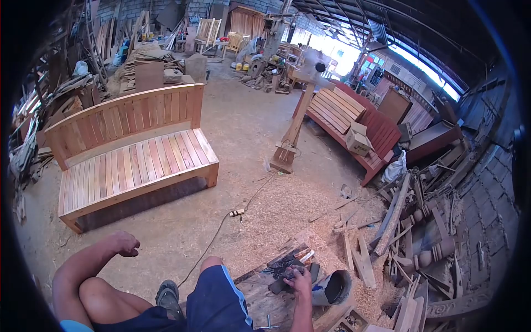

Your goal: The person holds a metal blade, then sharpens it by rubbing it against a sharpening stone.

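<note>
My left hand (126, 244) hangs in the air beyond my bent knee, its fingers curled inward with nothing visible in them. Low in the view, my right hand (299, 278) reaches down onto a dark object (282, 283) on a worn wooden surface (265, 305). Its fingers are bent around part of that object, which is too small to name. Dark items and a reddish-brown piece (303, 254) lie just beyond the fingers. A grey-white bucket (333, 289) with a dark inside stands right beside my right hand.
A slatted wooden bench (138, 160) stands at the left. A cord with a connector (237, 212) crosses the floor among shavings. Ahead stands a wooden post (293, 130). Scrap wood (412, 249) and a red bench (381, 138) fill the right side.
</note>
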`<state>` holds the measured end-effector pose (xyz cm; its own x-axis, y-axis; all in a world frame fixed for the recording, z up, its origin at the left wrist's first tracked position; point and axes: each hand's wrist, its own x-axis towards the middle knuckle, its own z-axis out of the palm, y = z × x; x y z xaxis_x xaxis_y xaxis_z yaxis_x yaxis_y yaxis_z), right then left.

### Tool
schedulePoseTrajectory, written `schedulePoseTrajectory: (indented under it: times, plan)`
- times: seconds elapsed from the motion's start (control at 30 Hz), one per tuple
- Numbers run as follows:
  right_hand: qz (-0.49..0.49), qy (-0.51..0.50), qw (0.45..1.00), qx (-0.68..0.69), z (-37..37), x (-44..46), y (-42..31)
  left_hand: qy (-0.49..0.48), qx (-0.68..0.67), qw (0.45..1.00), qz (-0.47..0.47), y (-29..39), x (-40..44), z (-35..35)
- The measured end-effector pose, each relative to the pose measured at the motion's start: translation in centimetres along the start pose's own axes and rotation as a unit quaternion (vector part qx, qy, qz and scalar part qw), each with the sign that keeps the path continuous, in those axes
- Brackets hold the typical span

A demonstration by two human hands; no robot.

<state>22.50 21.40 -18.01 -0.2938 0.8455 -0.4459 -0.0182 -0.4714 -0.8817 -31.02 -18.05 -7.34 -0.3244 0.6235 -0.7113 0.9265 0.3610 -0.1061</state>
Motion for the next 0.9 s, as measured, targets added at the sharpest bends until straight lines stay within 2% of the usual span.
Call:
schedulePoseTrajectory:
  times: [0.1, 0.2, 0.33, 0.5, 0.63, 0.73, 0.9]
  plan:
    - [-0.029, 0.014, 0.998, -0.054, 0.1, -0.4, -0.4, 0.019, -0.012, 1.000, -0.007, 0.2, -0.3, -0.2]
    - [-0.095, 0.082, 0.984, -0.128, 0.4, -0.9, -0.7, 0.000, -0.001, 1.000, 0.004, -0.2, 0.3, 0.0]
    - [-0.104, 0.084, 0.987, -0.091, 0.3, -0.7, -1.1, -0.003, 0.004, 1.000, 0.006, -0.2, 0.3, -0.1]
    - [-0.113, 0.103, 0.981, -0.115, 0.8, -0.3, -1.5, 0.020, 0.004, 1.000, 0.005, -0.3, 0.2, 0.2]
    - [-0.087, 0.073, 0.993, -0.022, 0.9, 0.4, -1.1, 0.039, 0.003, 0.999, 0.008, -0.8, 0.0, 0.6]
    - [0.018, 0.052, 0.992, 0.114, 0.7, 0.3, -1.5, 0.016, -0.002, 1.000, 0.006, -1.0, 0.2, 1.2]
    - [0.024, 0.058, 0.991, 0.114, 0.4, 0.6, -0.7, 0.024, -0.007, 1.000, 0.010, -1.6, 0.8, 1.7]
